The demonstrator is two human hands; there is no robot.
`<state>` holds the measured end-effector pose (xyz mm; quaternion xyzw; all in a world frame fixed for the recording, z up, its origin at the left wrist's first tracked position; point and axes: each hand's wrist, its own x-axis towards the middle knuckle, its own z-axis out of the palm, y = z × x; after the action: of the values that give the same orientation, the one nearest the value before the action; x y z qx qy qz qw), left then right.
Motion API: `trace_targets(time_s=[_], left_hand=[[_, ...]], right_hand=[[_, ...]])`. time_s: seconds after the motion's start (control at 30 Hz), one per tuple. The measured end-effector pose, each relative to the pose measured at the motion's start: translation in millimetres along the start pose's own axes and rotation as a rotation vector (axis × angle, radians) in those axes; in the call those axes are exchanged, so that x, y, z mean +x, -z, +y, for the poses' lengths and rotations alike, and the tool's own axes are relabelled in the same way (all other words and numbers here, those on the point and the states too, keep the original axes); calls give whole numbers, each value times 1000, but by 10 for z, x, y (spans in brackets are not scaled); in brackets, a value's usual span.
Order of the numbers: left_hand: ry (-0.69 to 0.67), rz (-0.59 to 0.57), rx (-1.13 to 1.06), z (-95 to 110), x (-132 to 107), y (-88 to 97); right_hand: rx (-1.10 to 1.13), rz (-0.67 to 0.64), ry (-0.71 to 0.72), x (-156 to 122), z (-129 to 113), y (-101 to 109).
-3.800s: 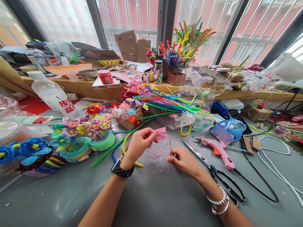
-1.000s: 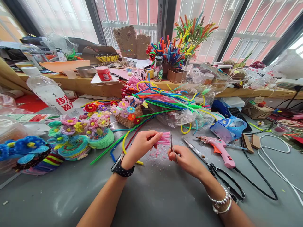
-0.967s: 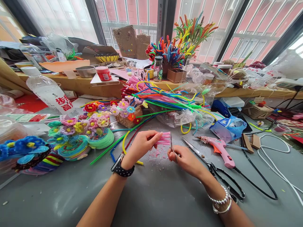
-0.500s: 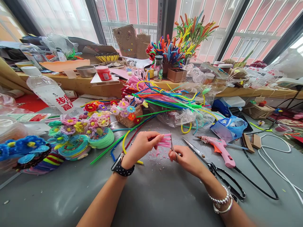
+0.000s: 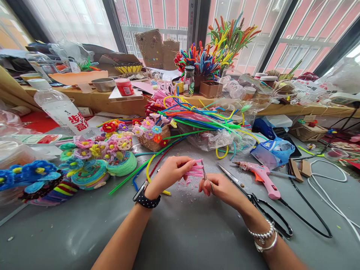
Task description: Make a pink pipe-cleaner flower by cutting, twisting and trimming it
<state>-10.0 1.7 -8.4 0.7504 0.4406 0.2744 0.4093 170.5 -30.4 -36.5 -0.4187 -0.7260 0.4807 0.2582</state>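
Between thumb and fingers, my left hand (image 5: 174, 171) pinches a small bunch of pink pipe cleaners (image 5: 195, 171), whose ends point right. My right hand (image 5: 215, 184) grips small scissors (image 5: 204, 171); their blades stand upright at the right ends of the pink strands. The handles are mostly hidden by my fingers. Pink fuzz clippings (image 5: 188, 184) lie scattered on the grey table (image 5: 180, 232) below. A large pair of black-handled scissors (image 5: 244, 187) rests just right of my right hand.
A pink glue gun (image 5: 263, 176) with a black cord lies at right, near a blue packet (image 5: 273, 150). Pipe-cleaner flower pots (image 5: 90, 172) and a water bottle (image 5: 60, 107) stand left. Behind my hands is a heap of coloured pipe cleaners (image 5: 194, 112).
Both hands stay almost in place. My right hand and the small scissors have shifted very slightly against the pink strands; the whole view has drifted a little.
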Motion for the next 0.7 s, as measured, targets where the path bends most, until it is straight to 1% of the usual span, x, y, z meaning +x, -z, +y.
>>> trace_targets(time_s=[0.1, 0.23, 0.5, 0.7], left_hand=[[-9, -34, -3, -19, 2, 5], [-25, -50, 9, -42, -3, 9], [-14, -43, 25, -36, -5, 10], [-3, -33, 18, -21, -8, 22]], right_hand=[[34, -54, 10, 1, 8, -9], [3, -74, 20, -17, 22, 9], [-57, -141, -56, -36, 53, 61], [-64, -139, -64, -51, 26, 78]])
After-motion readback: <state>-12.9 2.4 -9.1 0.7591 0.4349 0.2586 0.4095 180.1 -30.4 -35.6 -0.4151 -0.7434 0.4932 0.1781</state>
